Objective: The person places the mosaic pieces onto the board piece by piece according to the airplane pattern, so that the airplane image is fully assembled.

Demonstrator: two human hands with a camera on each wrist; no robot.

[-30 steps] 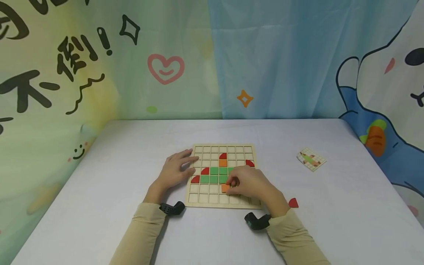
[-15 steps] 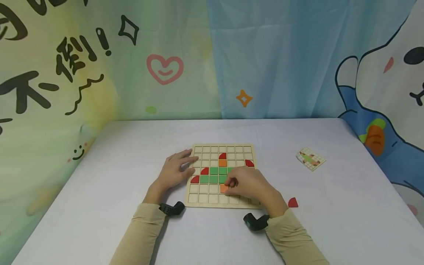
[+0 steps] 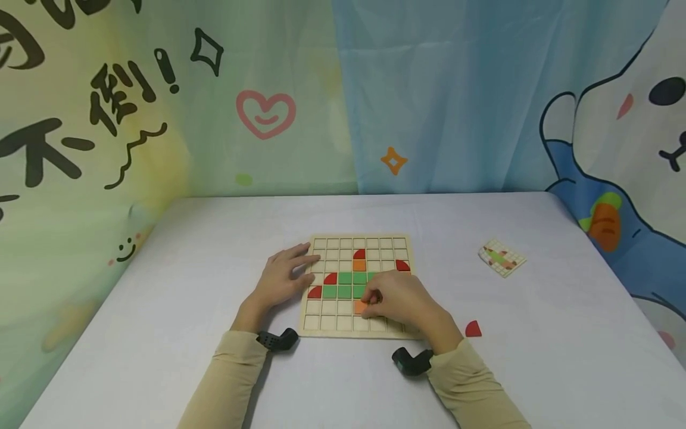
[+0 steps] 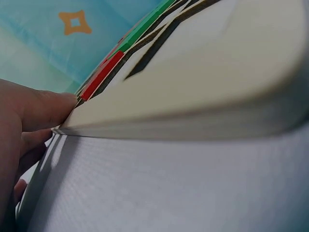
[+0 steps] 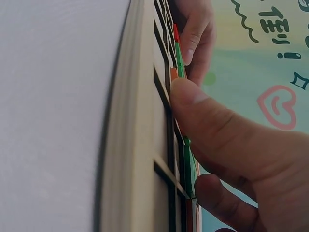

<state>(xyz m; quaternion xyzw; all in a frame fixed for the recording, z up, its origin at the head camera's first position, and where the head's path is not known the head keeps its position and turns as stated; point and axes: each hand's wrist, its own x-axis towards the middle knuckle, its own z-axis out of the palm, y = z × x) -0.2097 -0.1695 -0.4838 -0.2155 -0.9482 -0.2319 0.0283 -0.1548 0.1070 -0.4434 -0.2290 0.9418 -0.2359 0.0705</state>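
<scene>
A pale wooden grid board point(image 3: 327, 325) lies on the white table with green square tiles point(image 3: 345, 291) across its middle. Red quarter-round tiles point(image 3: 330, 278) and an orange square tile point(image 3: 359, 265) sit in other cells. My right hand point(image 3: 404, 301), thumb and fingers bent, pinches another orange square tile point(image 3: 359, 307) at a cell just below the green rows. In the right wrist view the thumb point(image 5: 193, 96) covers most of this orange tile. My left hand point(image 3: 284, 274) rests at the board's left edge, fingers spread; its thumb point(image 4: 53, 108) touches the rim.
One loose red quarter-round tile point(image 3: 473, 329) lies on the table beside the right wrist. Further back on the right is a small pattern card point(image 3: 501, 257) with a printed grid. A printed curtain point(image 3: 300, 71) hangs behind the table.
My right hand has shifted slightly left with the orange square tile, which now lines up with the cell below the green rows. The left hand keeps its place on the board's edge.
</scene>
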